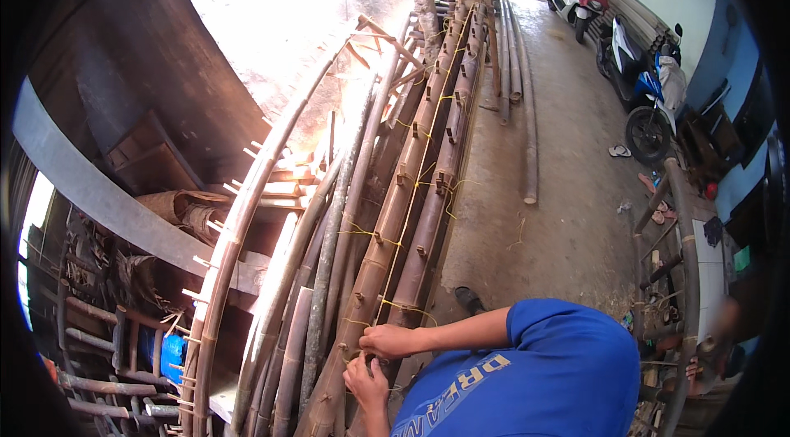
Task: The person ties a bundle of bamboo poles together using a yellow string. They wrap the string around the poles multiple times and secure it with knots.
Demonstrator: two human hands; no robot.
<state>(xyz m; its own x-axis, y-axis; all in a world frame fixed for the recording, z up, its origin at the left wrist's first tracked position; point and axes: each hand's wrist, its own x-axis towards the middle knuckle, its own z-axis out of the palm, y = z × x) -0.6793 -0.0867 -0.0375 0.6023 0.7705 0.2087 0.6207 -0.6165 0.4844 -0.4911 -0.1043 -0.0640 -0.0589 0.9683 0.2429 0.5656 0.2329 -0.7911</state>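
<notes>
Both of my hands work close together at the near end of a long brown bamboo pole (388,233). My right hand (388,341) reaches in from the right, fingers pinched against the pole's upper side. Just below it, my left hand (367,379) has its fingers curled in at the same spot. What lies between the fingertips is too small to make out. Short wooden pegs (378,237) stand up along this pole. A second pegged bamboo pole (429,219) runs beside it on the right. Thin yellow string (403,305) loops around both poles, with loose ends sticking out.
More bamboo poles (337,272) lie left of my hands, beside a curved pole (239,223) with protruding pegs. Loose poles (527,124) rest on the concrete floor (485,223). Motorbikes (646,95) stand along the right wall. A bamboo frame (690,272) is at the right.
</notes>
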